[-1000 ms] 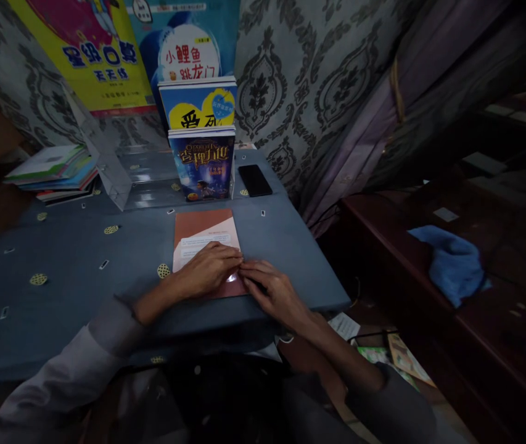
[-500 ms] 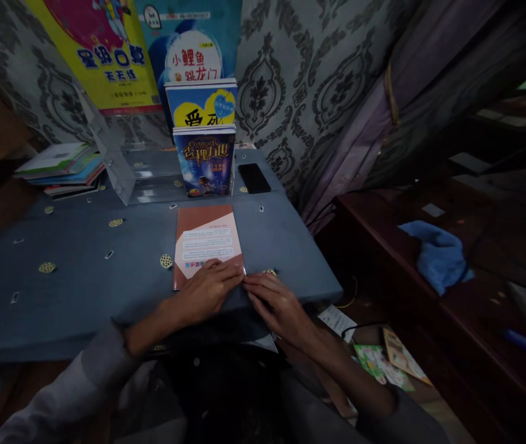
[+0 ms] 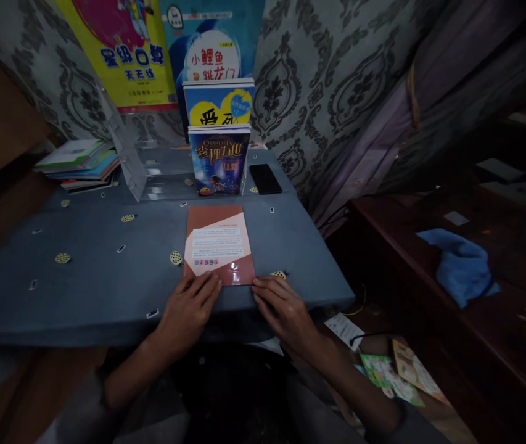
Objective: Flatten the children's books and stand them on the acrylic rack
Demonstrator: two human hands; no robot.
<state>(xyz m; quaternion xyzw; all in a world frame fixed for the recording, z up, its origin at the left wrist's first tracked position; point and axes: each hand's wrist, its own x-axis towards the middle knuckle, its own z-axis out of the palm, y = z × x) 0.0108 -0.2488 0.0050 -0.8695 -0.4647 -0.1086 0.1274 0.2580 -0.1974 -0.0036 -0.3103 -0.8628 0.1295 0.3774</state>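
A reddish-brown book [image 3: 219,246] lies flat on the table, showing a pale panel of small upside-down print. My left hand [image 3: 189,311] rests at its near left edge, fingers stretched out, the tips on the cover. At the near right corner, the fingertips of my right hand [image 3: 285,308] touch the book, its fingers extended and close together. Beyond the book, a dark blue storybook [image 3: 220,160] stands upright in a clear stand [image 3: 126,157]. Behind it are a yellow-and-blue book [image 3: 211,105], a teal book [image 3: 214,37] and a yellow workbook [image 3: 137,74].
A black phone [image 3: 265,179] lies right of the stand. Stacked books [image 3: 78,161] sit at the back left of the blue tablecloth [image 3: 96,277]. To the right, a blue cloth [image 3: 464,268] lies on a dark red surface [image 3: 396,246]. Booklets [image 3: 390,376] lie below the table's right side.
My left hand has slid left and toward me, from the book's near right part to its near left edge, uncovering the lower cover. My right hand stays at the corner. The view has shifted slightly.
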